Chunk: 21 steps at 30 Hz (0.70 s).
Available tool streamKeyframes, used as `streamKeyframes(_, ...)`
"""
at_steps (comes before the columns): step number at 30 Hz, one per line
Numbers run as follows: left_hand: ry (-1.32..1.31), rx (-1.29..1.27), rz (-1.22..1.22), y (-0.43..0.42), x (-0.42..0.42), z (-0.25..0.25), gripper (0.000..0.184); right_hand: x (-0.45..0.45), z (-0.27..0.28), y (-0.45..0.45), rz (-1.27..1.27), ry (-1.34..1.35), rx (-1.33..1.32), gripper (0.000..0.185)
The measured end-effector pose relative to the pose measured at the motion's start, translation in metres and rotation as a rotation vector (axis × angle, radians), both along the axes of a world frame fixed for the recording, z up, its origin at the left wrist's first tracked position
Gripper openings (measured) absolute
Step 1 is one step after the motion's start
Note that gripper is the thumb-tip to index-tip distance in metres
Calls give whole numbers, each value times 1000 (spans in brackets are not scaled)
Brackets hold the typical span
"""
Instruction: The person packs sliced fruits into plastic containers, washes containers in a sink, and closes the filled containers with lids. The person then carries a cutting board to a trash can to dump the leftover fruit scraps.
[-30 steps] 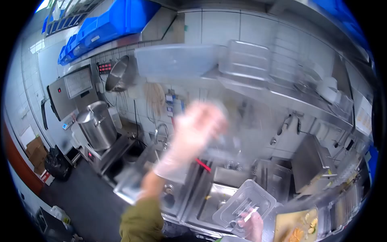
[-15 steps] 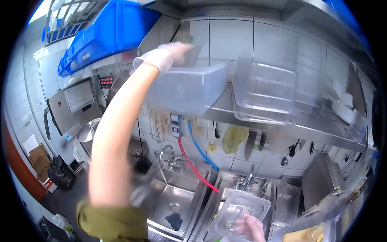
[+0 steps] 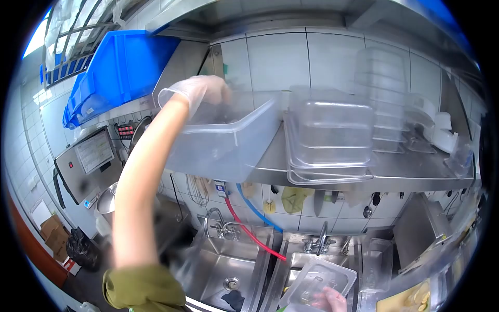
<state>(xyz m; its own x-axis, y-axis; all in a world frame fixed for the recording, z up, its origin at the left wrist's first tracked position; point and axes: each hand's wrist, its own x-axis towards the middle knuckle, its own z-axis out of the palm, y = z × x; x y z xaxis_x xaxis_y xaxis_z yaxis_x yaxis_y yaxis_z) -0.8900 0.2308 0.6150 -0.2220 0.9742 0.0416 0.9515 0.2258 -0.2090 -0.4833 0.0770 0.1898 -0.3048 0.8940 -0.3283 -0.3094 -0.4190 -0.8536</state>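
My left hand, in a loose translucent glove, reaches over the rim of a large frosted plastic bin on the steel shelf. Its fingertips are blurred and partly hidden at the bin, so what they touch cannot be made out. Low in the view, my gloved right hand is closed at the edge of a clear plastic lid with a moulded handle, held tilted over the right sink. Stacked clear food pans stand to the right of the bin.
A steel shelf crosses above both sinks. The left sink holds a dark cloth. Taps, a red hose and hanging knives and utensils line the wall. A blue bin sits high at left; a cutting board lies at lower right.
My left hand has dropped from above the bin's rim down into its opening. The view has tilted upward, showing more of the shelf. My right hand still holds the lid low over the sink.
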Motion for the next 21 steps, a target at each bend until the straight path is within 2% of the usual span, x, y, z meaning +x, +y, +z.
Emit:
streamKeyframes(3, 157, 86, 209, 10, 6, -6, 56, -3, 10, -3, -10, -5, 16, 38)
streamKeyframes(6, 989, 325, -418, 33, -27, -32, 50, -3, 7, -1, -44, -32, 14, 37)
streamKeyframes(7, 891, 362, -476, 33, -24, -35, 47, -1, 3, 1, -39, -34, 12, 37)
streamKeyframes(10, 322, -65, -33, 7, 24, -31, 58, 3, -6, 3, -39, -33, 42, 38)
streamKeyframes(11, 353, -110, -61, 14, 21, -32, 65, 2, -7, 3, -56, -36, 77, 38)
streamKeyframes(14, 131, -145, -46, -4, 45, -38, 63, 2, -4, -3, -90, -37, 94, 38)
streamKeyframes(17, 54, -156, -82, 0, 36, -40, 61, 4, -13, -5, -96, -24, 89, 39)
streamKeyframes(21, 158, -32, -10, 17, 10, -21, 54, 7, -5, -14, -111, -67, 127, 42)
